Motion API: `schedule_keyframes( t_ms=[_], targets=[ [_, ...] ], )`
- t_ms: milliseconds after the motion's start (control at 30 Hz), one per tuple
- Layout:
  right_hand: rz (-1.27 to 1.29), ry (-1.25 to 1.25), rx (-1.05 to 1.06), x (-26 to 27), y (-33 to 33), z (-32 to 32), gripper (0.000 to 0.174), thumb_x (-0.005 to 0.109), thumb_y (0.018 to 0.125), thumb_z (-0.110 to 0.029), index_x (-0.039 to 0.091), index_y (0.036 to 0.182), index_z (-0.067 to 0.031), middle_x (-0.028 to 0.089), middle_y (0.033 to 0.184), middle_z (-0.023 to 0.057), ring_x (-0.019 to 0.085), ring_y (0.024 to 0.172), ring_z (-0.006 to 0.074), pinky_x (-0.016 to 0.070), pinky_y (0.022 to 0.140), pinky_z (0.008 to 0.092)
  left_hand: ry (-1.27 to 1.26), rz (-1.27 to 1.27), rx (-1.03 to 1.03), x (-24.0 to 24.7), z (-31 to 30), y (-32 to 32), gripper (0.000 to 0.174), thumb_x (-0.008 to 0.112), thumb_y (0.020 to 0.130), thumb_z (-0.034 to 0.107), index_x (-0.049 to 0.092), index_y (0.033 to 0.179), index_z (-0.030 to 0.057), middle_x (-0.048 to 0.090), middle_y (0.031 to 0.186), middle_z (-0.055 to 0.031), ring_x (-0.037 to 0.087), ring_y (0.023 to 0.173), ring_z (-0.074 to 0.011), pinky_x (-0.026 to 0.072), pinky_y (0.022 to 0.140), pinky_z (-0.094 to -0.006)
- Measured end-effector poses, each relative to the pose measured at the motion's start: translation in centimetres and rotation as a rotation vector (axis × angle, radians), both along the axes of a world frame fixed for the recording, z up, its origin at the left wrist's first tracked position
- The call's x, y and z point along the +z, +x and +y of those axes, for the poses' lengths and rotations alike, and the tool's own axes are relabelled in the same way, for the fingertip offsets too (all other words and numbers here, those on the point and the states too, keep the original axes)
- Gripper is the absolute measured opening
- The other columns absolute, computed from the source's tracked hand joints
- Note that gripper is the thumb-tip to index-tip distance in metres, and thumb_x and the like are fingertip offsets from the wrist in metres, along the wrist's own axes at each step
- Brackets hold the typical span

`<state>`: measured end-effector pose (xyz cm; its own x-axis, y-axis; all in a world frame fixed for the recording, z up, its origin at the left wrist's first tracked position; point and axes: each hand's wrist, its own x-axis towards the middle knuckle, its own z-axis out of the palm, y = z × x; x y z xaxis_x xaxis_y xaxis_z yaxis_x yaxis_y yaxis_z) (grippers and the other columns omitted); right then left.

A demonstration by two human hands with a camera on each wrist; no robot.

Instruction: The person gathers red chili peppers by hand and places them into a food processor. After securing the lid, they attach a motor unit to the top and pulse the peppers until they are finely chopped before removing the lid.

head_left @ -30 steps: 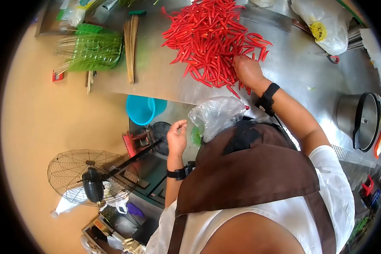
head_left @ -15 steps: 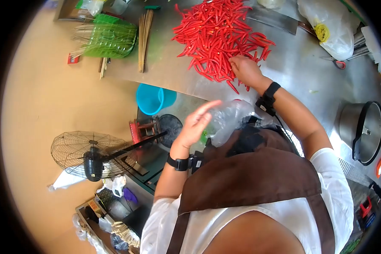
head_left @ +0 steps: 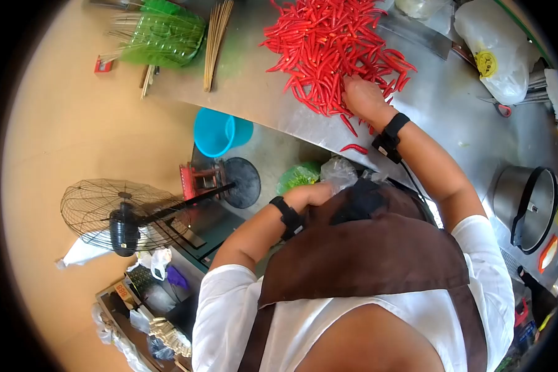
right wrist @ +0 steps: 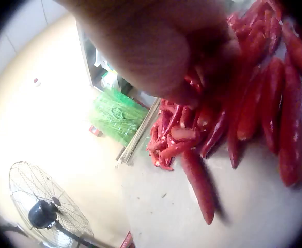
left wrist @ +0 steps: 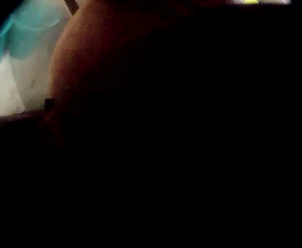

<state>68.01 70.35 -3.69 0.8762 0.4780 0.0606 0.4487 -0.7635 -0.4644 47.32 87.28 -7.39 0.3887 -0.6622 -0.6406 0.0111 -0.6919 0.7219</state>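
Red chillies (head_left: 322, 49) lie in a large heap on the steel table. At the heap's near edge, my right hand (head_left: 364, 99) curls its fingers in among the chillies; the right wrist view shows the bent hand (right wrist: 166, 46) over chillies (right wrist: 249, 98), its fingertips blurred. A loose chilli (head_left: 353, 149) lies at the table edge below the right wrist. My left hand (head_left: 315, 194) is low by the apron, beside a clear plastic bag (head_left: 339, 170) and a bag with green contents (head_left: 301, 176). Its fingers are hidden, and the left wrist view is mostly dark.
A cleaver (head_left: 421, 37), scissors (head_left: 501, 109) and a white bag (head_left: 496, 49) lie on the right side, with a steel pot (head_left: 518, 204) nearer. To the left are skewers (head_left: 217, 46) and a green basket (head_left: 167, 37). A blue bucket (head_left: 220, 133) and a fan (head_left: 124, 217) stand below.
My left hand has risen, then dropped toward the apron, and the clear bag sits lower. The loose chilli at the table edge now shows. My right hand stays at the heap.
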Motion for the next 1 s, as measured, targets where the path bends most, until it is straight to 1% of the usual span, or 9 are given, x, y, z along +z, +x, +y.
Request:
schedule_keyframes(
  t_ms=[67, 167, 267, 333, 500, 600, 700, 800, 1000],
  targets=[
    [-0.005, -0.061, -0.018, -0.2, 0.0, 0.6, 0.018, 0.053, 0.082, -0.01, 0.063, 0.093, 0.0006, 0.067, 0.09, 0.0213, 0.068, 0.078, 0.0365, 0.0548, 0.065, 0.0454, 0.411, 0.007, -0.258, 2.0, -1.2, 1.2, 0.037, 0.057, 0.088, 0.017, 0.059, 0.119, -0.003, 0.065, 0.109, -0.0241, 0.063, 0.1, -0.0363, 0.0492, 0.085, -0.0402],
    [0.001, -0.148, -0.04, -0.3, 0.0, 1.4, 0.017, 0.053, 0.083, -0.01, 0.063, 0.092, 0.0007, 0.067, 0.089, 0.0207, 0.069, 0.078, 0.0346, 0.0556, 0.064, 0.0432, 0.436, -0.221, 0.141, 0.1, -0.1, -0.9, 0.033, 0.06, 0.083, 0.017, 0.064, 0.109, -0.0022, 0.067, 0.099, -0.0246, 0.065, 0.09, -0.0403, 0.051, 0.075, -0.0431],
    [-0.027, -0.15, -0.064, -0.2, 0.2, 1.4, 0.016, 0.054, 0.082, -0.009, 0.063, 0.09, 0.0003, 0.067, 0.089, 0.0205, 0.069, 0.078, 0.034, 0.0557, 0.064, 0.0427, 0.352, -0.474, -0.157, -4.0, 1.5, -2.4, 0.029, 0.058, 0.084, 0.02, 0.064, 0.101, -0.0026, 0.066, 0.094, -0.0253, 0.065, 0.083, -0.0394, 0.0506, 0.072, -0.0435],
    [-0.041, -0.135, -0.073, -0.3, 0.3, 1.2, 0.014, 0.054, 0.082, -0.008, 0.063, 0.089, 0.0, 0.067, 0.088, 0.0207, 0.069, 0.077, 0.0344, 0.0555, 0.063, 0.0428, 0.302, -0.194, -0.003, 0.6, 0.9, 0.0, 0.025, 0.056, 0.087, 0.022, 0.064, 0.097, -0.0002, 0.067, 0.089, -0.0209, 0.066, 0.08, -0.036, 0.0511, 0.071, -0.043],
    [0.014, 0.032, -0.038, 1.1, -0.9, -1.2, 0.015, 0.054, 0.089, -0.015, 0.059, 0.085, -0.0014, 0.066, 0.084, 0.0164, 0.066, 0.07, 0.0315, 0.0502, 0.059, 0.0434, -0.36, 0.712, 1.213, 1.4, 5.5, -2.9, 0.023, 0.051, 0.091, 0.02, 0.064, 0.103, 0.0045, 0.069, 0.091, -0.012, 0.066, 0.086, -0.0291, 0.0502, 0.077, -0.0434],
    [0.601, 0.372, -0.013, 6.1, -3.2, -4.4, 0.018, 0.056, 0.094, -0.017, 0.057, 0.087, -0.0005, 0.061, 0.077, 0.0104, 0.06, 0.065, 0.02, 0.0467, 0.059, 0.0349, -0.414, 0.624, 1.388, 4.9, 4.9, -4.4, 0.026, 0.05, 0.092, 0.014, 0.065, 0.11, 0.0038, 0.069, 0.103, -0.0132, 0.064, 0.095, -0.0289, 0.0481, 0.086, -0.0436],
    [0.654, 0.483, 0.073, 6.2, -6.6, -8.6, 0.01, 0.059, 0.09, -0.006, 0.062, 0.098, -0.0006, 0.057, 0.08, 0.0043, 0.052, 0.073, 0.0119, 0.0443, 0.067, 0.0266, 0.151, -0.224, 0.391, 1.7, 5.5, -3.1, 0.026, 0.05, 0.091, 0.015, 0.066, 0.105, 0.0005, 0.067, 0.107, -0.0195, 0.063, 0.096, -0.0343, 0.0484, 0.086, -0.0422],
    [0.65, 0.399, 0.319, 6.2, -9.9, -11.6, 0.027, 0.061, 0.086, -0.007, 0.063, 0.112, -0.0027, 0.061, 0.11, 0.0155, 0.059, 0.1, 0.0278, 0.0487, 0.082, 0.0372, 0.489, -0.17, 0.045, 3.1, 3.9, 0.8, 0.027, 0.05, 0.09, 0.014, 0.066, 0.104, -0.0022, 0.064, 0.11, -0.0238, 0.061, 0.099, -0.0389, 0.0483, 0.086, -0.0415],
    [0.809, 0.287, 0.216, 9.0, -14.0, -14.9, 0.023, 0.063, 0.087, -0.017, 0.067, 0.103, -0.0005, 0.066, 0.097, 0.018, 0.06, 0.094, 0.0346, 0.0488, 0.082, 0.0408, -0.056, 0.287, 0.219, -1.0, 8.8, 1.8, 0.031, 0.052, 0.092, 0.016, 0.063, 0.115, -0.0022, 0.066, 0.104, -0.0137, 0.06, 0.09, -0.0247, 0.0471, 0.081, -0.0331]
  ],
)
